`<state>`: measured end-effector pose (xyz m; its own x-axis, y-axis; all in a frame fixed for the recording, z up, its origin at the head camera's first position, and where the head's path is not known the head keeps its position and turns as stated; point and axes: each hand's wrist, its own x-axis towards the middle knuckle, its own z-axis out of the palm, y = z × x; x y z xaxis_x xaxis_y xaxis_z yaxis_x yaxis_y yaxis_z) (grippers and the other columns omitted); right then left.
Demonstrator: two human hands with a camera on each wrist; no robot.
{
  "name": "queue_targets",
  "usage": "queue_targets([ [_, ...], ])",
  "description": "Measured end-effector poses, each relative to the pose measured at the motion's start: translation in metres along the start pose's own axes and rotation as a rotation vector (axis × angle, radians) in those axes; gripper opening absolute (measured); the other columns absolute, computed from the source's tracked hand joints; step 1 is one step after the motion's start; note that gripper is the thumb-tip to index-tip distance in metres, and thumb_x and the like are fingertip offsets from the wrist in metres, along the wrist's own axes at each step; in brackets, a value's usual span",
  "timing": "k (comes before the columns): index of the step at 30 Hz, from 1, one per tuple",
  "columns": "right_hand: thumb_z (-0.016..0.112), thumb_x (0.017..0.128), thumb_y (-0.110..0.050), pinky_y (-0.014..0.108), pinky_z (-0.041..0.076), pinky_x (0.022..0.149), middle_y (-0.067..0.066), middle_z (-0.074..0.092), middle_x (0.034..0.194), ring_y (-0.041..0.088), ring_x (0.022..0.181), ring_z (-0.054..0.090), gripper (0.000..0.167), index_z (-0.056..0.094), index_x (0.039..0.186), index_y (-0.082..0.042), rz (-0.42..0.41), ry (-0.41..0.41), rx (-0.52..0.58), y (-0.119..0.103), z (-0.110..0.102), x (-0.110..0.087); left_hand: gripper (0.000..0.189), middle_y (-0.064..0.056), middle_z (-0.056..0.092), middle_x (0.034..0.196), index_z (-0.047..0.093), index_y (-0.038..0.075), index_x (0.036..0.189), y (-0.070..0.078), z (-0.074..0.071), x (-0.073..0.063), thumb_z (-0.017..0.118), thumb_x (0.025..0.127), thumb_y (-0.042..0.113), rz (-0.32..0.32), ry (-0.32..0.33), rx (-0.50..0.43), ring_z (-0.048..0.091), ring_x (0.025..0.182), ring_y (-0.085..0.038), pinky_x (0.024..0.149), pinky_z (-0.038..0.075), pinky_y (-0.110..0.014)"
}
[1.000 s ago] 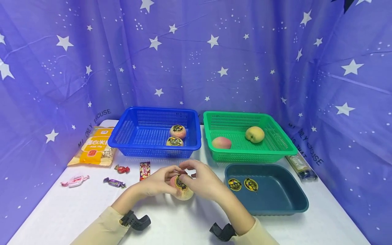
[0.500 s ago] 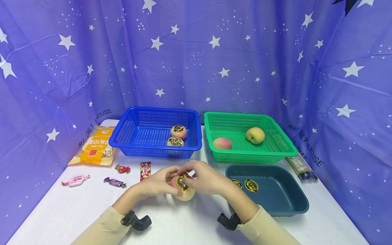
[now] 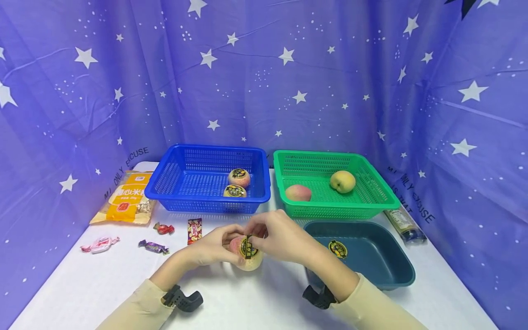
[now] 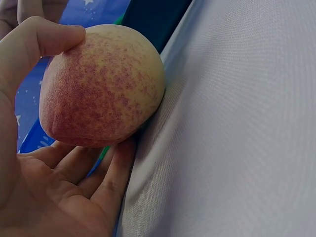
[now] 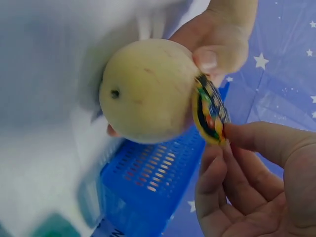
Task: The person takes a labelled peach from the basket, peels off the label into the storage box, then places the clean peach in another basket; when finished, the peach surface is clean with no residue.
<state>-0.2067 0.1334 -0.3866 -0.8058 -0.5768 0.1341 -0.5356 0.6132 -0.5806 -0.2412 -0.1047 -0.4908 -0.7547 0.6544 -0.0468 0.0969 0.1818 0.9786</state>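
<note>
On the white table, my left hand (image 3: 214,246) grips a yellow-and-pink peach (image 3: 252,263) between thumb and fingers. The left wrist view shows the peach's blushed side (image 4: 103,89), with the thumb over its top and fingers below. My right hand (image 3: 284,239) pinches the edge of a round black-and-gold sticker (image 5: 210,111) between thumb and fingertips. That edge stands away from the peach skin, while the sticker's far end still meets the fruit near the left thumb. Another such sticker (image 3: 338,249) lies in the dark teal tray (image 3: 381,256), partly overlapped by my right forearm.
A blue basket (image 3: 206,205) at the back holds two stickered peaches (image 3: 239,177). The green basket (image 3: 338,211) beside it holds two peaches (image 3: 343,182) showing no stickers. Several wrapped candies (image 3: 154,246) and a yellow snack bag (image 3: 128,197) lie left; a clear packet (image 3: 405,225) lies right.
My right hand and forearm have shifted right, covering one sticker in the tray. Its fingers have closed on the peach sticker's edge, which now tilts up. My left hand keeps its grip.
</note>
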Motion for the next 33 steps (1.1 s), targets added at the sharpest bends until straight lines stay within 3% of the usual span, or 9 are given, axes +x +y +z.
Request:
queue_targets([
  [7, 0.078, 0.098, -0.006, 0.027, 0.063, 0.074, -0.006, 0.079, 0.087, 0.012, 0.082, 0.073, 0.013, 0.081, 0.102, -0.017, 0.095, -0.122, 0.095, 0.005, -0.032, -0.01, 0.071, -0.014, 0.072, 0.141, 0.059, 0.003, 0.148, 0.0, -0.001, 0.0, 0.086, 0.083, 0.011, 0.023, 0.001, 0.028, 0.07, 0.126, -0.022, 0.111, 0.057, -0.032],
  [13, 0.079, 0.099, -0.011, 0.027, 0.06, 0.073, -0.001, 0.079, 0.089, 0.016, 0.083, 0.072, 0.008, 0.08, 0.105, -0.015, 0.139, -0.162, 0.143, 0.017, -0.057, -0.022, 0.072, -0.015, 0.071, 0.144, 0.06, 0.003, 0.149, 0.0, -0.001, 0.0, 0.087, 0.082, 0.011, 0.024, 0.014, 0.049, 0.067, 0.132, -0.025, 0.114, 0.055, -0.034],
  [23, 0.081, 0.1, -0.014, 0.034, 0.066, 0.077, 0.009, 0.081, 0.095, 0.024, 0.085, 0.075, 0.02, 0.077, 0.116, -0.003, 0.298, -0.154, 0.296, 0.05, -0.1, -0.049, 0.073, -0.014, 0.07, 0.146, 0.06, 0.005, 0.149, -0.001, 0.001, 0.002, 0.088, 0.082, 0.011, 0.011, 0.02, 0.045, 0.067, 0.135, -0.028, 0.119, 0.055, -0.045],
  [33, 0.078, 0.103, -0.017, 0.034, 0.068, 0.081, 0.009, 0.082, 0.097, 0.022, 0.09, 0.076, 0.028, 0.074, 0.123, 0.002, 0.473, -0.128, 0.303, 0.093, -0.128, -0.076, 0.073, -0.015, 0.071, 0.145, 0.06, 0.005, 0.149, 0.0, 0.001, 0.0, 0.088, 0.082, 0.009, 0.005, 0.028, 0.041, 0.067, 0.134, -0.028, 0.119, 0.055, -0.046],
])
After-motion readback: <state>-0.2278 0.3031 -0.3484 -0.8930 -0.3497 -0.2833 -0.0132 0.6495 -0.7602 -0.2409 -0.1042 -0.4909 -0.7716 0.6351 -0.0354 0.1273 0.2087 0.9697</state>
